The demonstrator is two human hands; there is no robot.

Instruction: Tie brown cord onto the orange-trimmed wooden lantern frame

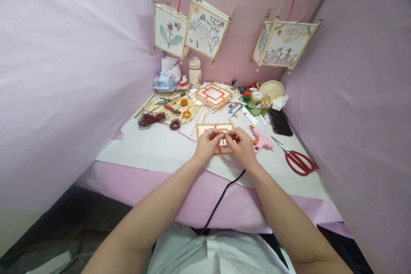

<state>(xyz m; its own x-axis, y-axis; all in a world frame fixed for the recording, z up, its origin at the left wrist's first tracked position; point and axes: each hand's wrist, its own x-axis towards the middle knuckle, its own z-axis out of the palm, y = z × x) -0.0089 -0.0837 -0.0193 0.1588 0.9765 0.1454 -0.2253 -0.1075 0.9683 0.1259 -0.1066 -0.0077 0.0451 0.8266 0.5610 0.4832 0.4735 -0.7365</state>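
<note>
My left hand [209,143] and my right hand [240,143] meet fingertip to fingertip above a white panel [210,129] with orange and red looped trim. Both pinch a thin dark brown cord [189,138], which runs in from a small brown coil [175,124] on the left. A short dark end hangs below the fingertips. Part of the panel is hidden under my hands. Close to my right hand lies a pink glue gun [263,140], its black cable [221,197] trailing over the table's front edge.
Red-handled scissors [298,160] and a phone [281,122] lie to the right. Thin sticks [150,105], pliers [171,108] and a brown cord bundle [150,119] lie left. A second trimmed panel [214,94] and a bottle [195,72] stand behind. Lanterns [207,30] hang above.
</note>
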